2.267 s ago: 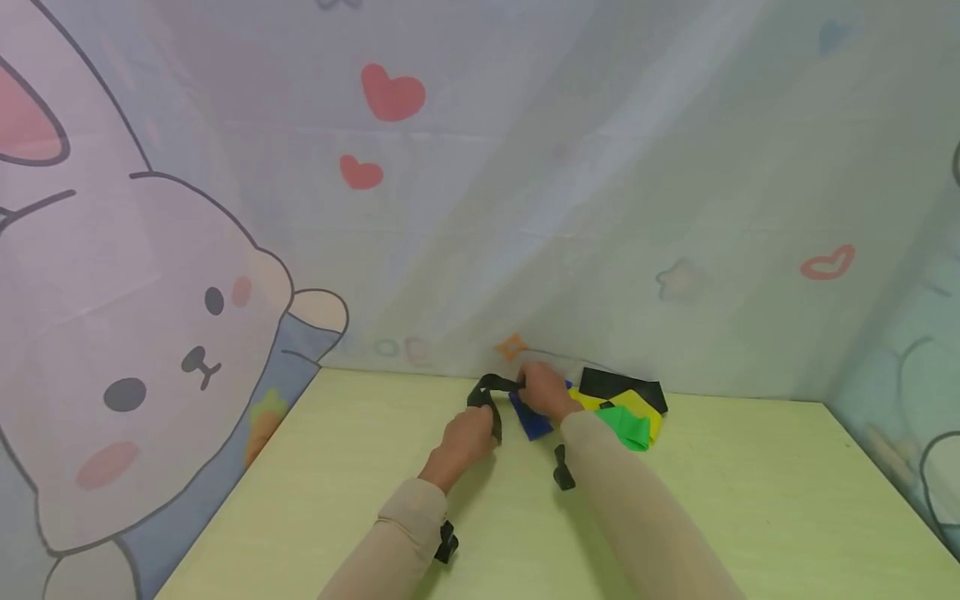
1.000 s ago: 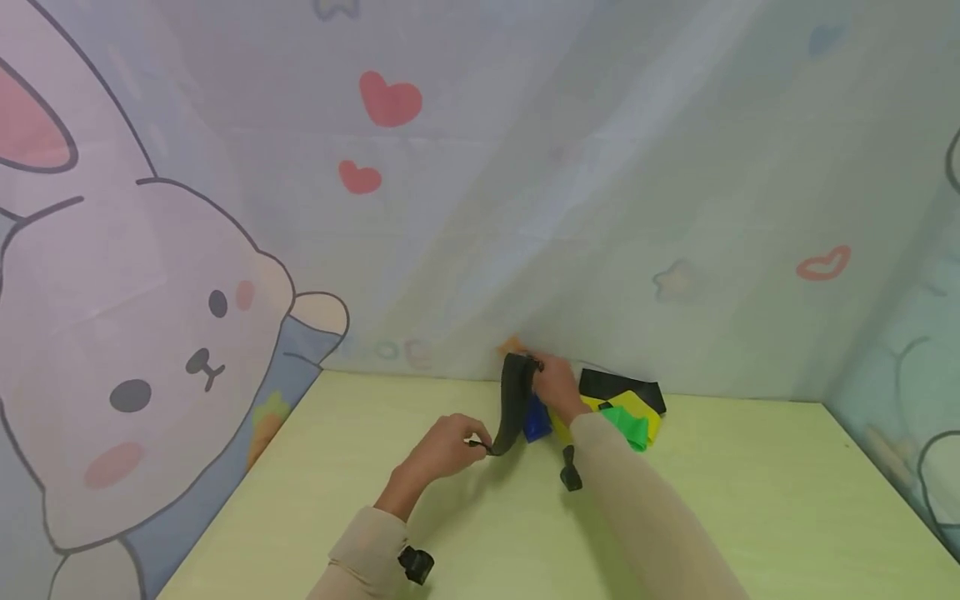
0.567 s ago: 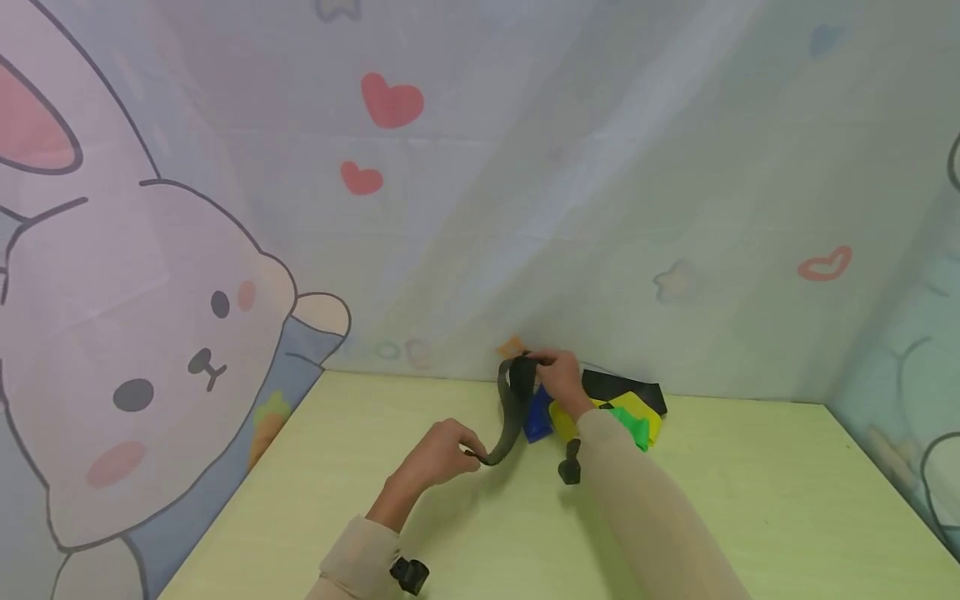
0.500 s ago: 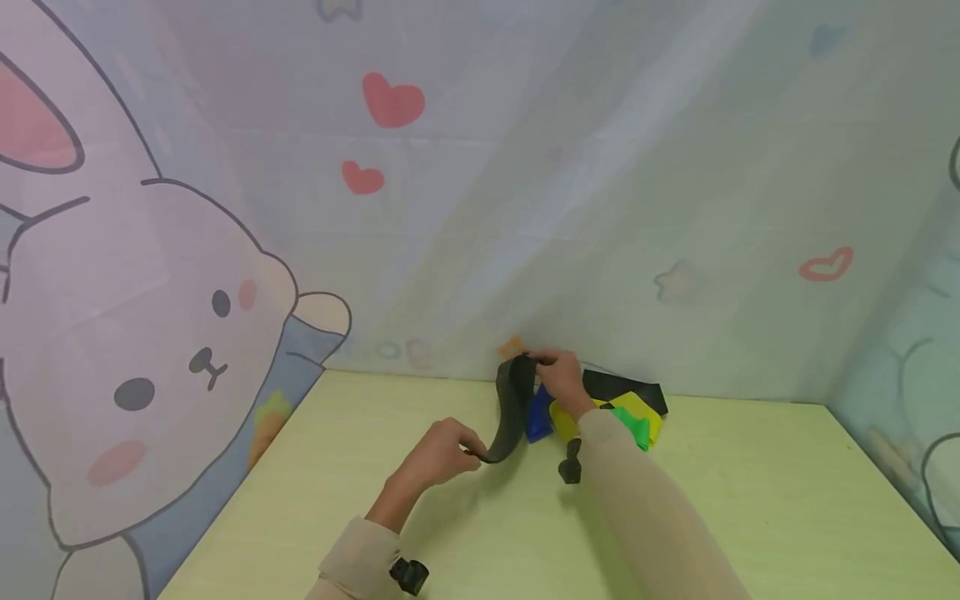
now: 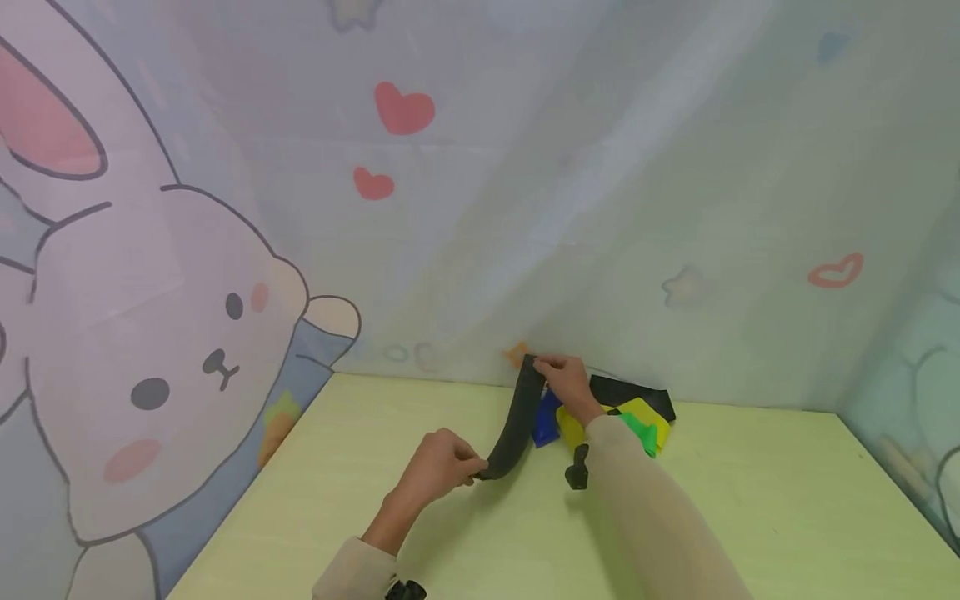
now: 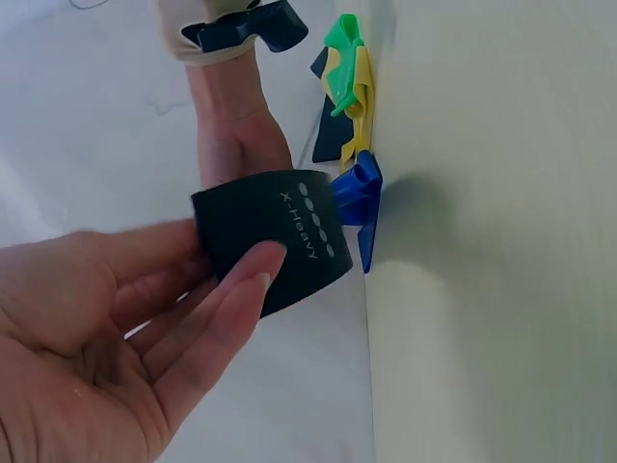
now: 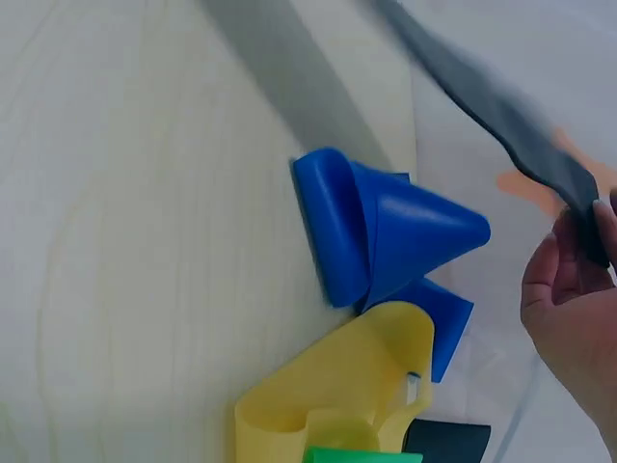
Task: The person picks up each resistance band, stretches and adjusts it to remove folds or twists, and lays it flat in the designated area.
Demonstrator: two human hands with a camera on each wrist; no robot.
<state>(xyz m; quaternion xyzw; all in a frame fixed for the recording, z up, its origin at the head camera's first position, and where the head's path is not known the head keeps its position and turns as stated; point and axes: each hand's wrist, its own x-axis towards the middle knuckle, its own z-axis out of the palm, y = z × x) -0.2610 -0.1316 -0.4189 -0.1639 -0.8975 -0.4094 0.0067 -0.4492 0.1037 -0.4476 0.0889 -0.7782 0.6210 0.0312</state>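
Black X-Heavy resistance band being held above table, seven-o'clock end being pinched by left hand, one-o'clock end by right hand, blue band and yellow band being seen at three o'clock.

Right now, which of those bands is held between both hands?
The black band marked X-Heavy: the left hand pinches it low, the right hand high. Neither holds the blue, yellow, green or second black band.
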